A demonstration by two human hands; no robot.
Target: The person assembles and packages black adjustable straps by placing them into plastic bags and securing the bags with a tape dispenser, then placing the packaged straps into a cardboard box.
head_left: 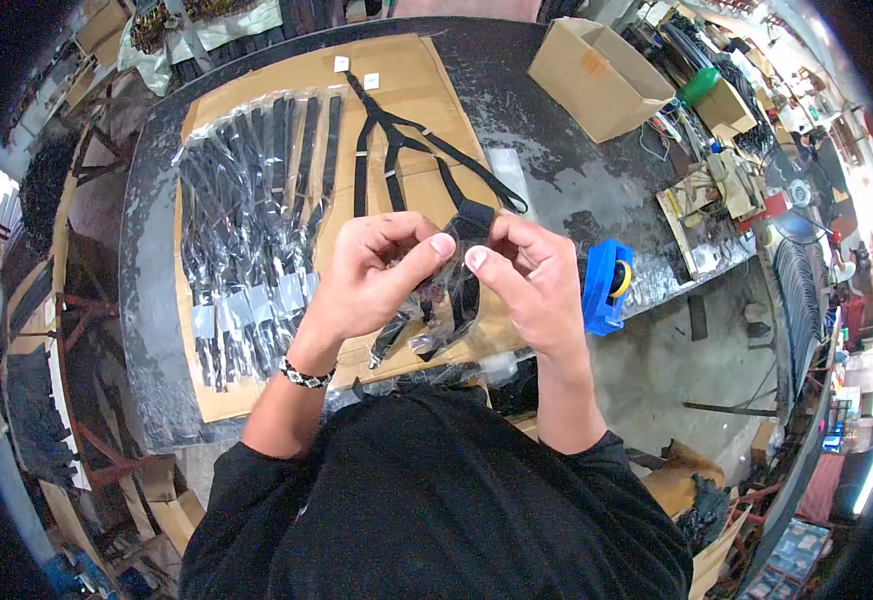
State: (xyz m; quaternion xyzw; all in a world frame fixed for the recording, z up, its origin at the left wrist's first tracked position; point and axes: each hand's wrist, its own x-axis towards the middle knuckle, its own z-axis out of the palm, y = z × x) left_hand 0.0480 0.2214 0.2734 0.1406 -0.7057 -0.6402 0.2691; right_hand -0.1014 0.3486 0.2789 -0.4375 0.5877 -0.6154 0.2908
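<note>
Head view: we see both forearms reach forward over the table point(541, 165), elbows bent, wrists turned inward. Our left hand point(376, 268) has thumb and forefinger pinched nearly closed on the clear wrapper point(453, 292); our right hand point(534, 278) pinches it likewise, thumbs slightly apart. One folded black strap point(473, 217) sits between the hands, above the cardboard sheet point(411, 85). On that sheet we count one branching strap set point(387, 122) and two white tags point(371, 81); the wrapped straps point(256, 190) at left overlap too much to count. We see one blue tape dispenser point(601, 287) beside our right hand and one open box point(596, 85) beyond.
</note>
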